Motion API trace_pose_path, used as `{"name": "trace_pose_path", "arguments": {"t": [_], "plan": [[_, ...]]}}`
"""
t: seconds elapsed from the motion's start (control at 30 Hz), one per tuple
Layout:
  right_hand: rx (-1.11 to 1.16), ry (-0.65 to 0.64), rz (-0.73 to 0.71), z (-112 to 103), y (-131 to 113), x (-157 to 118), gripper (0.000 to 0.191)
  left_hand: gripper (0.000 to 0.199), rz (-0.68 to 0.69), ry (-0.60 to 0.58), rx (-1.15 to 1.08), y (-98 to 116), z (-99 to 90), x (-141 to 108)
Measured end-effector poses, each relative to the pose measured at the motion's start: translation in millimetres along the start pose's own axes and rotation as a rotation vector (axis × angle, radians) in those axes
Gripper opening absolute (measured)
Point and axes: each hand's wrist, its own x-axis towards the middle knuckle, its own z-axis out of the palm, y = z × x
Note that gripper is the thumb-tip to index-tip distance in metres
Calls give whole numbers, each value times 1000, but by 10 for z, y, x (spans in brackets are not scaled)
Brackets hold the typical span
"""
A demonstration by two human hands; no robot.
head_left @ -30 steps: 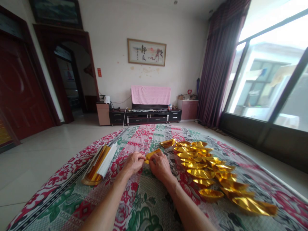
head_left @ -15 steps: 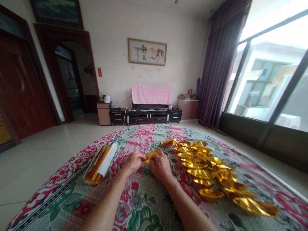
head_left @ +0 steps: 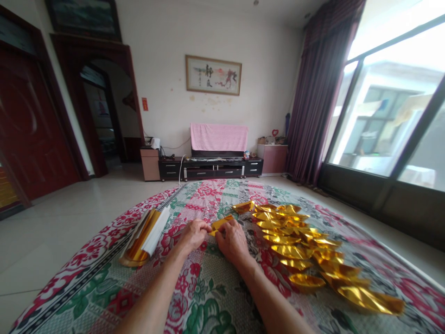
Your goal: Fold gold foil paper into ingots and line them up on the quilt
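Note:
Between my hands, over the middle of the flowered cloth (head_left: pixel 208 195), is a small piece of folded gold foil paper (head_left: pixel 221 222). My left hand (head_left: pixel 195 233) pinches its left corner between thumb and fingertips. With curled fingers, my right hand (head_left: pixel 232 239) presses on its near right part and hides some of it. To the right lie rows of folded gold paper ingots (head_left: pixel 291 252), several of them overlapping. One gold piece (head_left: pixel 243 207) sits at the far end of the rows, just beyond my right hand.
A curled stack of gold and white paper sheets (head_left: pixel 144 239) lies on the cloth at the left. Past the table's far edge stands a low black TV cabinet (head_left: pixel 213 172) with a pink cloth (head_left: pixel 219 137) above it. Tiled floor (head_left: pixel 69 222) borders the left side.
Both hands stay at nearly the same spot on the gold foil paper, with only a slight shift of the fingers. The rows of ingots look the same.

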Motion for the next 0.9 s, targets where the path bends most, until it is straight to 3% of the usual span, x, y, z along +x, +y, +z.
{"name": "trace_pose_path", "arguments": {"t": [0.47, 0.57, 0.9], "plan": [[51, 19, -37, 15, 18, -2, 10, 24, -18, 21, -11, -2, 19, 1], [83, -1, -38, 4, 3, 0, 17, 24, -24, 16, -10, 10, 9, -5], [-29, -27, -26, 20, -37, 11, 17, 23, -21, 20, -2, 5, 12, 11]]}}
